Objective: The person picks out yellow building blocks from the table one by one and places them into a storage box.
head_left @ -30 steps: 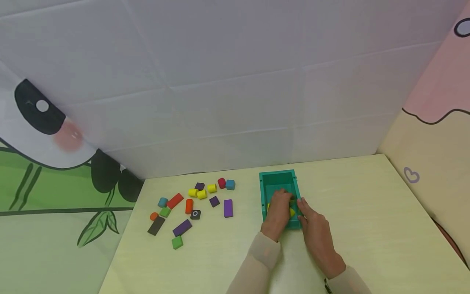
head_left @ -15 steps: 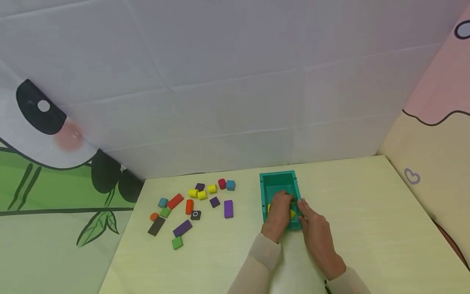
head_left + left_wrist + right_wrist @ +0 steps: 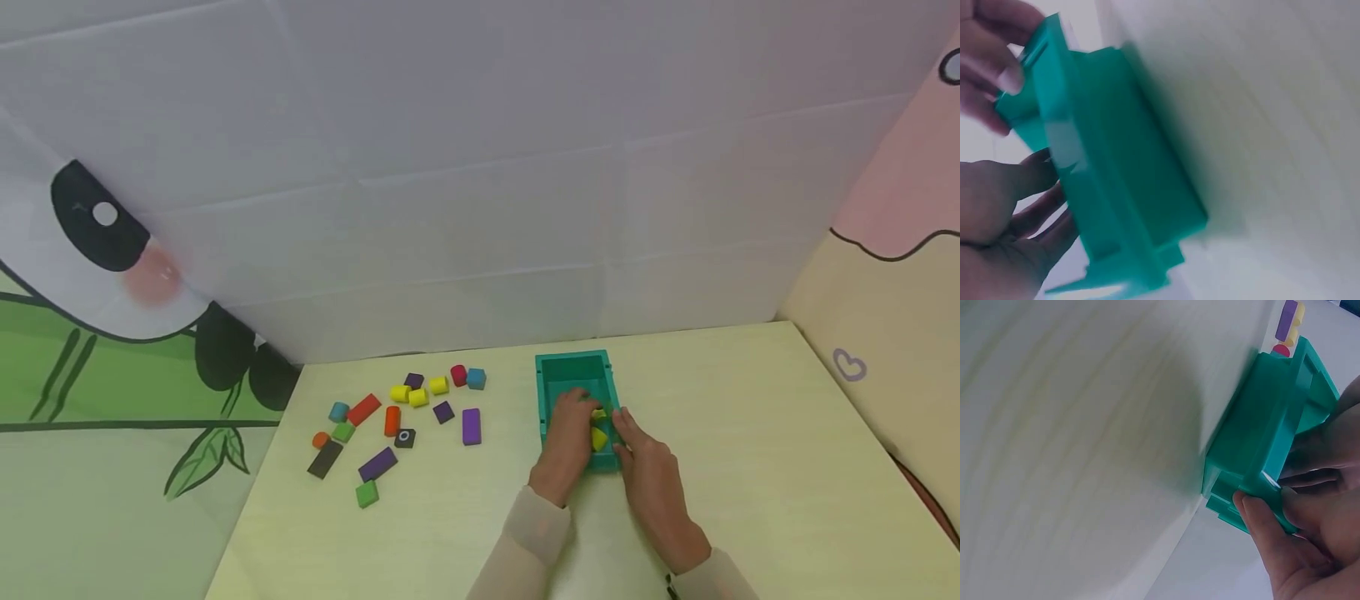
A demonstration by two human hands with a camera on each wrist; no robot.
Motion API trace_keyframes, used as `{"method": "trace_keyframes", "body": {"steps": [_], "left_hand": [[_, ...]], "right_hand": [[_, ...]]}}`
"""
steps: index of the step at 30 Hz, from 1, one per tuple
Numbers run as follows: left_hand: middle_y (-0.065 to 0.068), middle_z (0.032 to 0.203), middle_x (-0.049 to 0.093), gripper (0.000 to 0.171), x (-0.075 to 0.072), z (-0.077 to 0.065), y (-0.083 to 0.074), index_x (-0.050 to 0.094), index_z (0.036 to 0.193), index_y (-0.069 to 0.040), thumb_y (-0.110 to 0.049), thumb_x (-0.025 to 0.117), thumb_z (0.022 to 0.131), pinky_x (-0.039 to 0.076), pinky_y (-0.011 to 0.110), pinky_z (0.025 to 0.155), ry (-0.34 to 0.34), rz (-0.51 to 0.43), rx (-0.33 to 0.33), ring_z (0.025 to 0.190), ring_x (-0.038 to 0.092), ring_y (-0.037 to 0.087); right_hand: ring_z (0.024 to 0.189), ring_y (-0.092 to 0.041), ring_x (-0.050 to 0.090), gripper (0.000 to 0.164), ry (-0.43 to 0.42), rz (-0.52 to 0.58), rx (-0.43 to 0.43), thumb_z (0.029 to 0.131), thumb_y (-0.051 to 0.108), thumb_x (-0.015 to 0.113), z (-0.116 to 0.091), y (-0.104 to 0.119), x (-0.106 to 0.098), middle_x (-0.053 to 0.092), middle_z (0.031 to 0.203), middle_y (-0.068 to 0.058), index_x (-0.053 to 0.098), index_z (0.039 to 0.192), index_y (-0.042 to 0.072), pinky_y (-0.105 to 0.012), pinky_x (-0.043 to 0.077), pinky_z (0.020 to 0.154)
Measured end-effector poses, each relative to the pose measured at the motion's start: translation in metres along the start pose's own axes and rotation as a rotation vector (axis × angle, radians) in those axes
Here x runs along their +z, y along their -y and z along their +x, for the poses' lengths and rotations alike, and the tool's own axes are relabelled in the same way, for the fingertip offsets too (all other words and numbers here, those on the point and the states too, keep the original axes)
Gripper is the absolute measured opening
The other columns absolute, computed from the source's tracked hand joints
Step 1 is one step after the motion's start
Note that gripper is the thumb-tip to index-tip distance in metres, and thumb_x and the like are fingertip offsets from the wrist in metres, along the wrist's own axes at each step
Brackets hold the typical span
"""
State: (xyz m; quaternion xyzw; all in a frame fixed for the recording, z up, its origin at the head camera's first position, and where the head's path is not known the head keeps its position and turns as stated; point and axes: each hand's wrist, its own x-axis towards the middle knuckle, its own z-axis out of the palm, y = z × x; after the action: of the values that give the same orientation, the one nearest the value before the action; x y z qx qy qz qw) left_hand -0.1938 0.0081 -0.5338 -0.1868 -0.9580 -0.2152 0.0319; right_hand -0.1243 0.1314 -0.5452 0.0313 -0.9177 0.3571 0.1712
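Note:
A teal plastic box (image 3: 576, 357) stands on the table with its top uncovered. My left hand (image 3: 567, 442) reaches down into it, palm downward; in the left wrist view its fingers (image 3: 1041, 225) pass behind the near wall, so I cannot tell whether they hold something. Beside that hand, inside the box, lies a yellow block (image 3: 599, 439), with another yellow piece (image 3: 597, 414) just beyond. My right hand (image 3: 656, 483) holds the box's right side. The right wrist view shows its thumb and fingers pinching the rim near a corner.
Left of the box lie several loose blocks: a purple one (image 3: 471, 426), a red one (image 3: 364, 409), a dark one (image 3: 325, 459), a green cube (image 3: 367, 493), a blue cube (image 3: 476, 378) and yellow cylinders (image 3: 418, 397). A white wall covering (image 3: 480, 217) rises behind the table.
My left hand has shifted slightly left within the box, and more of the yellow pieces shows. My right hand keeps its hold on the rim. The head view has turned a little.

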Motion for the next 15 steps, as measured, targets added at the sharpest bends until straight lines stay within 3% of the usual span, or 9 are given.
{"method": "trace_keyframes", "body": {"steps": [8,15], "left_hand": [[0.009,0.126,0.072,0.021,-0.026,-0.011,0.007,0.08,0.113,-0.007,0.004,0.071,0.097,0.056,0.028,0.104,-0.148,0.045,0.107,0.118,0.066,0.026],[0.009,0.124,0.071,0.02,-0.039,-0.016,0.02,0.08,0.112,-0.008,0.003,0.071,0.098,0.055,0.028,0.105,-0.186,-0.008,0.08,0.118,0.064,0.025]], "right_hand": [[0.106,-0.048,0.071,0.056,0.0,0.013,-0.008,0.086,-0.012,0.078,-0.001,0.001,-0.002,0.061,0.143,-0.024,0.061,0.14,-0.007,-0.054,0.062,0.077],[0.114,-0.047,0.068,0.056,0.021,0.019,0.002,0.088,-0.012,0.077,-0.001,0.003,-0.004,0.059,0.145,-0.024,0.059,0.141,-0.008,-0.055,0.061,0.084]]}}
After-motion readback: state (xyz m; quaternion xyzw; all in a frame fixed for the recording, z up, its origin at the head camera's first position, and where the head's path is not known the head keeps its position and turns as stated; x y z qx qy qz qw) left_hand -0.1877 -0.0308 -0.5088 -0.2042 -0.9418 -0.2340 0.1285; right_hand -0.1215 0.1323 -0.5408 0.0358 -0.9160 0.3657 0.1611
